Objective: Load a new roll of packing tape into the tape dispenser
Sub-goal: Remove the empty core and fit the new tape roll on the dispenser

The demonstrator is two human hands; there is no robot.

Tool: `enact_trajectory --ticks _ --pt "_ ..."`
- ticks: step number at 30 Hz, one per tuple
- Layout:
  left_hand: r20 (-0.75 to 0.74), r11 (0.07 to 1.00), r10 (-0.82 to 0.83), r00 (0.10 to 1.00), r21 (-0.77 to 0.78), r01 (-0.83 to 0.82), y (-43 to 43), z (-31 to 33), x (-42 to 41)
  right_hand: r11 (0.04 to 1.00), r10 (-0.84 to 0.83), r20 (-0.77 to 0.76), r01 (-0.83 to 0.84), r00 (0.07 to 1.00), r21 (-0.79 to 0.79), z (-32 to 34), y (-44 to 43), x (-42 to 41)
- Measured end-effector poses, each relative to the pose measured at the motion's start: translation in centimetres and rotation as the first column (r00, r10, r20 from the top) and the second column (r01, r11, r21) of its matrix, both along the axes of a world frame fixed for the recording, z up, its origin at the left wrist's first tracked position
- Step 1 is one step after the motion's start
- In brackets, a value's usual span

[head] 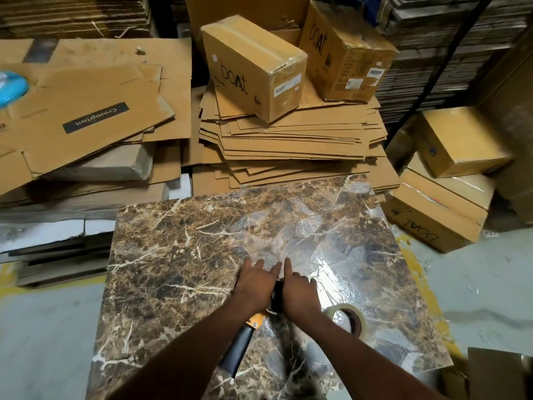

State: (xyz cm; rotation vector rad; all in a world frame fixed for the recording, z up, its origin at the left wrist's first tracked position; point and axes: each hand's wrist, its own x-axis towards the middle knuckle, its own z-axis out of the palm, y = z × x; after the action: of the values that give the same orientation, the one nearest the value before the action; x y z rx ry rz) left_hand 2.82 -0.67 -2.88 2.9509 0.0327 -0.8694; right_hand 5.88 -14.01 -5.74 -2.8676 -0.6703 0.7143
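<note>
Warehouse corner crowded with flattened cardboard [288, 140] and sealed boxes [253, 64], brown marbled worktop [173, 255] in front. Laid flat on worktop, near its front edge: tape dispenser [245, 339], black handle pointing back toward the body, orange frame just ahead of it, head end hidden under 2 hands. Probably set down like this to keep the frame steady while both hands work at the hub.

Left hand [255, 284] spread over the dispenser head, fingers extended forward, pressing down rather than wrapped around anything visible. Right hand [300, 295] close against it, index finger straight, other fingers curled at the black part between the hands; whether that grip is closed on anything cannot be told.

Clear tape roll [347, 317] just right of the right wrist, resting on worktop, not yet on the dispenser. Placed within easy reach, seemingly for a quick pick-up once the hub is ready.

Judged stage: preparing the dispenser head, loading yet to come.
</note>
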Motion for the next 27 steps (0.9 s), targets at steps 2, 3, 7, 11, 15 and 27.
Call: enact_trajectory --ticks 2,3,7,11,15,27 --pt "0.01 1.0 0.006 1.0 -0.006 -0.006 -0.4 -0.6 0.1 1.0 0.026 -0.024 -0.026 0.999 0.012 0.0 0.3 -0.7" --pt "0.012 1.0 0.01 1.0 -0.007 -0.01 -0.5 -0.8 0.2 0.999 0.03 -0.028 -0.029 0.999 0.023 0.0 0.4 -1.0" --pt "0.045 1.0 0.01 0.999 0.017 -0.011 -0.5 -0.2 0.1 1.0 -0.01 0.021 0.01 1.0 -0.021 1.1 0.8 -1.5" --pt "0.074 0.999 -0.034 0.997 0.019 0.033 -0.8 0.6 0.3 0.997 0.01 0.086 -0.004 0.996 -0.071 1.6 1.4 -1.8" --pt "0.069 1.0 0.017 0.997 0.022 -0.018 0.1 -0.3 0.3 0.995 0.071 0.143 -0.06 0.987 -0.078 2.8 1.7 -1.0" --pt "0.026 0.983 -0.055 0.998 0.175 0.05 0.7 0.3 1.1 0.989 0.117 0.239 -0.092 0.964 -0.112 2.5 0.6 0.6"
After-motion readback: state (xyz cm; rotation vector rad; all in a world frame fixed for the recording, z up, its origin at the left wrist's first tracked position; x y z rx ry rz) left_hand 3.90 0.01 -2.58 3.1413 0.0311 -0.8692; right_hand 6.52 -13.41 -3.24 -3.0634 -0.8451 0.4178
